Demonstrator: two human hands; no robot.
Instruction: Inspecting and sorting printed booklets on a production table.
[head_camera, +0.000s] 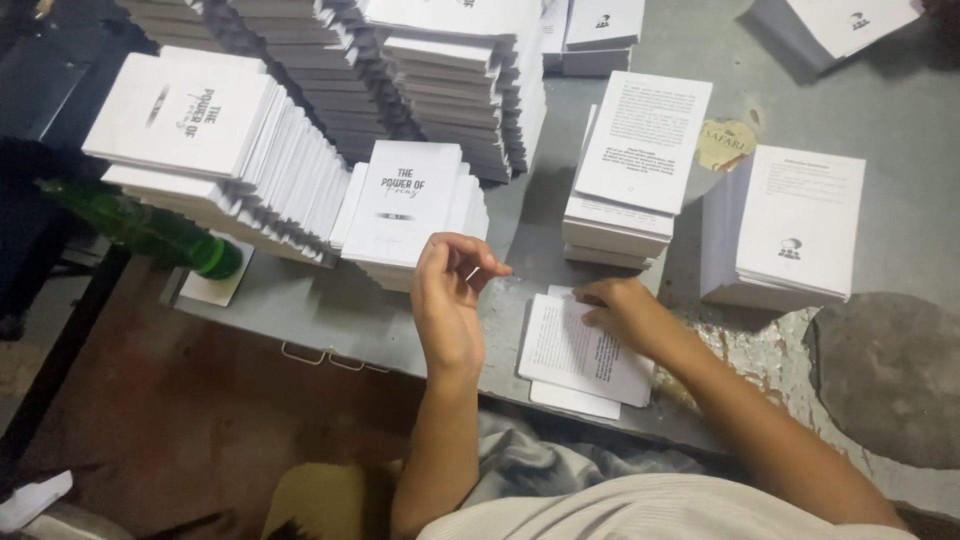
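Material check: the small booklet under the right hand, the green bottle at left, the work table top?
Booklet: thin matte white paper, printed; edges lie flat. Green bottle: looks like translucent plastic, maybe glass; glossy highlights. Table: probably painted metal or board, dull grey, its coating chipped near the right hand.

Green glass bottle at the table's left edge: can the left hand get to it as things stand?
Probably yes. The left hand is raised, apparently holding nothing, and the green glass bottle lies on its side further left. Bare grey tabletop runs between them; the white booklet stacks sit behind that path, not across it.
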